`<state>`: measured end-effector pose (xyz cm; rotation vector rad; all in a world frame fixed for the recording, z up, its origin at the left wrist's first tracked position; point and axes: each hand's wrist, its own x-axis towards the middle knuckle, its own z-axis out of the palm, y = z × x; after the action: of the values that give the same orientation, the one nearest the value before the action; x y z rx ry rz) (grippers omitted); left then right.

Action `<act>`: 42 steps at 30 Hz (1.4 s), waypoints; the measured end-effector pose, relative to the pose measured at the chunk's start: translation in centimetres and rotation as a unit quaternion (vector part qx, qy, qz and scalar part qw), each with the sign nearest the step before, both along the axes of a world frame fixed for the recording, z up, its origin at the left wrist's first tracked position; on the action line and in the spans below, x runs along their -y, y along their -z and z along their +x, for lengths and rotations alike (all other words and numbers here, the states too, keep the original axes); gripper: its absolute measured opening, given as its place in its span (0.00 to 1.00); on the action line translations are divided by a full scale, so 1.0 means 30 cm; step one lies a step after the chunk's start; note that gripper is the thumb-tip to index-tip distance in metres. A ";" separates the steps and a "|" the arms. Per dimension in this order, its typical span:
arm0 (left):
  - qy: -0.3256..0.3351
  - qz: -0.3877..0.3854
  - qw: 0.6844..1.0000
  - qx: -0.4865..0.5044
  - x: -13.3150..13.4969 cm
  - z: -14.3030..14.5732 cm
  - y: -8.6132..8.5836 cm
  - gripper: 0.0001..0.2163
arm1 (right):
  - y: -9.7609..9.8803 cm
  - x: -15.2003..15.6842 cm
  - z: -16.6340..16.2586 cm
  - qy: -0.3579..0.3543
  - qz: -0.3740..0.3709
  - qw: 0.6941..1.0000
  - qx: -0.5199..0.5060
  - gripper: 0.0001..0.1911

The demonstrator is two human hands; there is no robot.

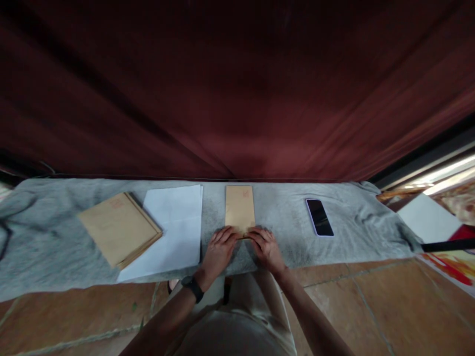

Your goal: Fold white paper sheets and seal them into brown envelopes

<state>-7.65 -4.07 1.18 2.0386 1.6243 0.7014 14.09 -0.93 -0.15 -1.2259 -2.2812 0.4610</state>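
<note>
As our left hand (pixel 219 249) and right hand (pixel 267 247) pinch the near edge of a brown envelope (pixel 239 205) at twelve o'clock, work on it looks unfinished; whether the envelope stack (pixel 119 225) at ten o'clock is done or left, we cannot tell.
</note>
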 end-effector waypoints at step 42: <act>-0.018 0.154 0.961 -0.231 0.172 0.007 0.110 0.33 | 0.037 0.136 -0.032 -0.001 0.084 0.987 0.140 0.33</act>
<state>-7.43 -9.22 -2.12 2.5514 1.9010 0.5417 13.14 -5.01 -1.26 -1.2684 -2.4953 0.0964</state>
